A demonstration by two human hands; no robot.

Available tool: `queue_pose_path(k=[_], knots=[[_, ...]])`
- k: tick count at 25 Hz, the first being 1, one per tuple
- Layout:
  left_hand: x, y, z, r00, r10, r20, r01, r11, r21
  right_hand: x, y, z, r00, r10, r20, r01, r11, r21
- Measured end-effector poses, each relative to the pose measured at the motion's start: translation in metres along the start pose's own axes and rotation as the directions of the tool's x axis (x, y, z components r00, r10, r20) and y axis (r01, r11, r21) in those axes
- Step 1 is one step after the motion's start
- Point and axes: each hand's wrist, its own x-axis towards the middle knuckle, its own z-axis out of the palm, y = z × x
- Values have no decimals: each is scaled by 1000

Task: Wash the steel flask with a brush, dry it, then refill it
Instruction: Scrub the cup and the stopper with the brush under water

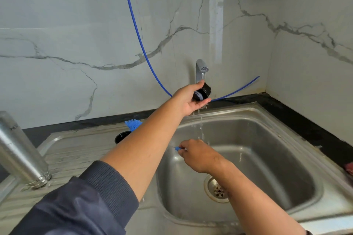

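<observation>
Soft even daylight, bright and cool, pale sheen on the stainless steel sink basin (267, 158), faint shadow under the forearms, wide-angle bowing at the edges, upturned brushed steel flask (21, 150) stretched at left, slight overall softness

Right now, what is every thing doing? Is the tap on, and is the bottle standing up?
Tap: on, water running.
Black stopper: held under the tap by the left hand.
Right hand: pinches a small blue brush handle over the sink.
Steel flask: upside down on the drainboard, uncapped.
Black cap: lying on the drainboard.
Blue brush: lying behind the arm.
</observation>
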Motion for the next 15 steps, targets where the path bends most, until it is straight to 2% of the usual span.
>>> queue_pose_path(k=[7, 11, 15], knots=[[-84, 7, -57, 991, 134, 9, -132, 983, -128, -2, -1, -6, 999, -5, -50, 6, 1000, 27], [-124, 5, -112, 968, 239, -81, -252, 934, -254, -2, -2, -4, 995, 3, -100, 6, 995, 96], [-139, -4, -154, 939, 261, -224, -322, 895, -309, -5, -7, -6, 990, 4, -138, 23, 982, 188]])
